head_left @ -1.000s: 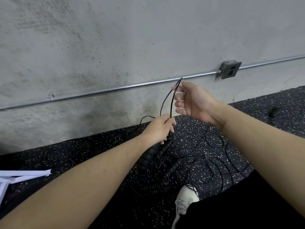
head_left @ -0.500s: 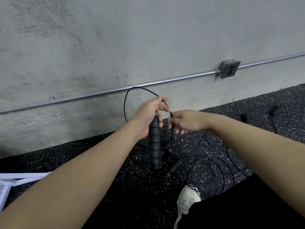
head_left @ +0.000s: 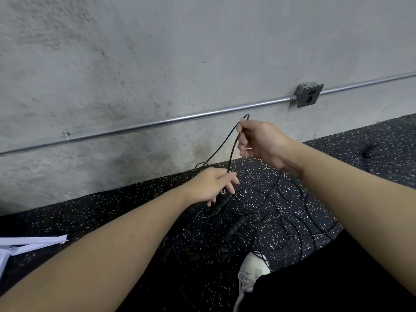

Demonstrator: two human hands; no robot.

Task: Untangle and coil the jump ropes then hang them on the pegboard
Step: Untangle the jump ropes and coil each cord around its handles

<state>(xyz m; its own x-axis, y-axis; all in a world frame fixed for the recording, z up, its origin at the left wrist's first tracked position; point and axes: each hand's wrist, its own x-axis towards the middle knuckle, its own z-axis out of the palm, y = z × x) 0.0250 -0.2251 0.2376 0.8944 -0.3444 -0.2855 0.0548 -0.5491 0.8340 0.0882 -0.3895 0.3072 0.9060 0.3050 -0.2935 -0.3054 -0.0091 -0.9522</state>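
Since half a second ago, right hand raised toward wall, pinching folded black rope; left hand lowered, gripping handle. Remaining tangled ropes on speckled floor beside white shoe. Clear floor along wall edge.

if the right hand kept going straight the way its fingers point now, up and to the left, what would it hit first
Most likely the metal conduit pipe on the concrete wall; the right hand pinches the rope loop just below it. Depth is unclear.
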